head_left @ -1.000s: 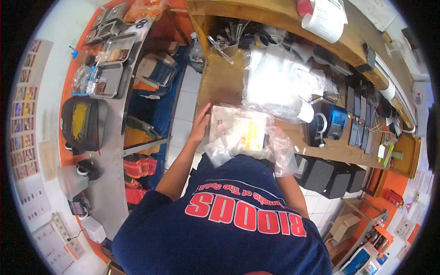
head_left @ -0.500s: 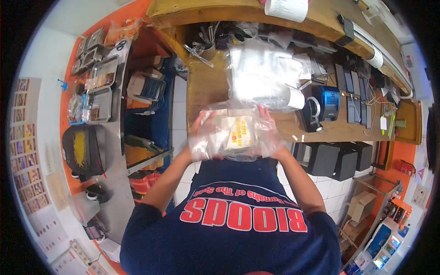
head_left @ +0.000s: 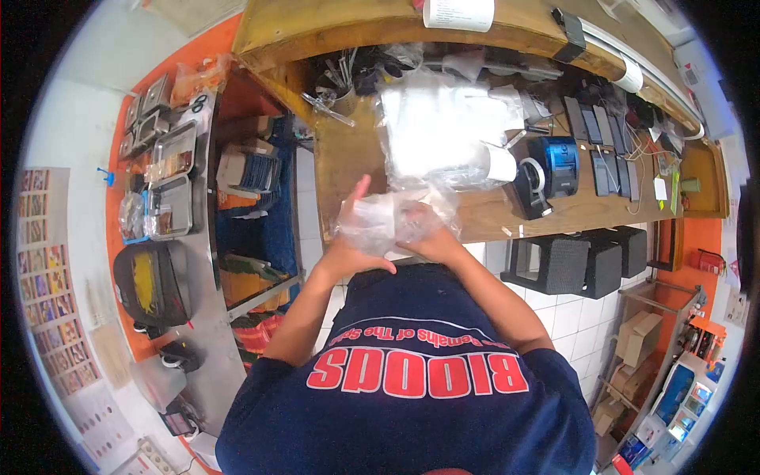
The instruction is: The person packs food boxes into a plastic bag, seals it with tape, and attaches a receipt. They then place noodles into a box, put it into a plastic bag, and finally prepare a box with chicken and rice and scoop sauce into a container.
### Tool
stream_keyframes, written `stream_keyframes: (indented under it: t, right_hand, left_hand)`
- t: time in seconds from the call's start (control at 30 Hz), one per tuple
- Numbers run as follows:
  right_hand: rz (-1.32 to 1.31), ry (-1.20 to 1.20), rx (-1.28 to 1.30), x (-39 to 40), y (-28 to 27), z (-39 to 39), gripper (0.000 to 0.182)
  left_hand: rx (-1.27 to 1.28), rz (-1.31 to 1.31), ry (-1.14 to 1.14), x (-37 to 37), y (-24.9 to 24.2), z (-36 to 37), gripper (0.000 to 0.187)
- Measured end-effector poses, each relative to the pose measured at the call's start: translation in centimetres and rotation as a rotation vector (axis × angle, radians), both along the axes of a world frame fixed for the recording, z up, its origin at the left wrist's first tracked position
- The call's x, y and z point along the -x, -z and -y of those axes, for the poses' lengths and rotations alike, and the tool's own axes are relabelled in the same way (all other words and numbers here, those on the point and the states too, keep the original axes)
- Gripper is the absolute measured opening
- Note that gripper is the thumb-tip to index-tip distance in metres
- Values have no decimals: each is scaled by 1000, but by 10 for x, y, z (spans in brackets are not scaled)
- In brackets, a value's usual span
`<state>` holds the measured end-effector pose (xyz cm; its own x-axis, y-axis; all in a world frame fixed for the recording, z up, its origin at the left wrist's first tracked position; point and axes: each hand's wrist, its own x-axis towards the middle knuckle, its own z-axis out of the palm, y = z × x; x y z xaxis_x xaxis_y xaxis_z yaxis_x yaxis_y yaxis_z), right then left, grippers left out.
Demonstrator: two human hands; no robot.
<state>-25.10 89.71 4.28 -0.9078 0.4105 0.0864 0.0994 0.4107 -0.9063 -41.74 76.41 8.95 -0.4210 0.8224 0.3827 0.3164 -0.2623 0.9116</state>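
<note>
A crumpled clear plastic bag [head_left: 396, 220] is between my two hands, above the near edge of the wooden table [head_left: 340, 162]. My left hand [head_left: 356, 245] spreads its fingers at the bag's left side, thumb pointing right and fingers upward. On the right, my right hand [head_left: 431, 237] curls its fingers round the plastic, partly seen through it. What lies inside the bag is hard to make out. Just beyond my hands is a stack of clear plastic sheets [head_left: 443, 127] shining in the light.
Right of the stack stand a blue and black device [head_left: 558, 166] and a paper roll [head_left: 500, 164]. Phones [head_left: 606, 170] with cables lie further right. Black chairs [head_left: 554, 265] are below the table. Metal trays [head_left: 170, 207] sit on the left counter [head_left: 207, 317].
The printed packet seen between my hands no longer shows. My hands have come closer together, the bag has crumpled, and my left hand's fingers have spread.
</note>
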Motion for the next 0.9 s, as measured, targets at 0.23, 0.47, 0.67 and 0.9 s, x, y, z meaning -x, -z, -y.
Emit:
stream_keyframes:
  t: [0.23,0.47,0.67,0.9]
  right_hand:
    - [3,-208,-104,29,-72,22,55]
    - [-77,-376,266,13,-105,1,67]
    - [-121,24,561,-72,-91,-70,83]
    - [-27,957,488,-148,-23,-193,25]
  left_hand:
    - [346,-309,255,-19,44,-28,102]
    - [293,465,313,-32,54,-18,77]
    - [185,-350,214,-21,59,-38,56]
    - [151,-392,126,-36,76,-52,62]
